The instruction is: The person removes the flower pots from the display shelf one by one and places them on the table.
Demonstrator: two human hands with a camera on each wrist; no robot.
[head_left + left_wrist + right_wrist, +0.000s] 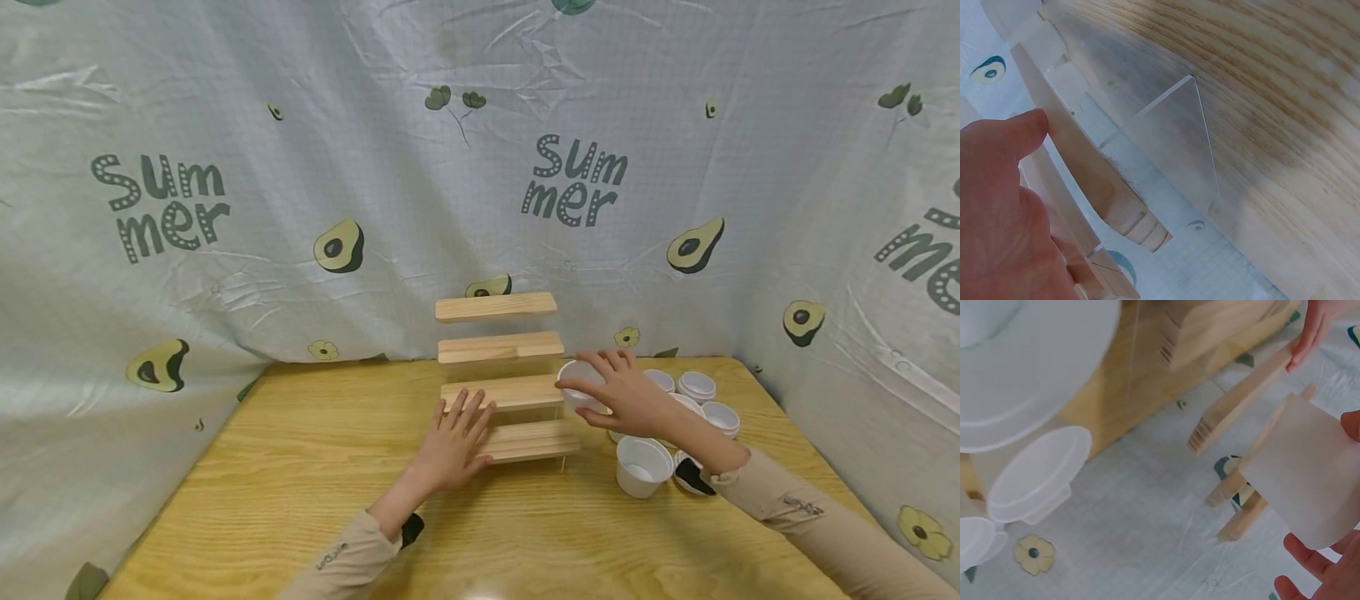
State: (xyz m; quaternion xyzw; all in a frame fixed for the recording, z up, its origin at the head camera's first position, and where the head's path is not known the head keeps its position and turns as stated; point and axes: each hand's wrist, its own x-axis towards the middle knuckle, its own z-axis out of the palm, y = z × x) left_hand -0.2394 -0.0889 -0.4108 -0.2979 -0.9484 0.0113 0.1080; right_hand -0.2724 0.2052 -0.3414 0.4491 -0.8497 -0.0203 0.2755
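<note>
A small stepped rack with pale wooden shelves (497,307) stands on the table. Clear triangular side panels (1175,134) support it. My left hand (452,450) rests on the left part of the lower shelves, its fingers spread. In the left wrist view, the thumb touches the edge of one wooden shelf (1079,156). At the rack's right end, my right hand (633,402) grips a white plastic cup (579,372) between thumb and fingers. The cup (1304,472) is tilted beside the third shelf from the top; whether it touches the wood I cannot tell.
Several white tubs (697,385) are grouped on the right of the wooden table (315,467). A single white cup (643,468) is at the front of that group, near the right forearm. A printed cloth (405,200) hangs behind and at both sides.
</note>
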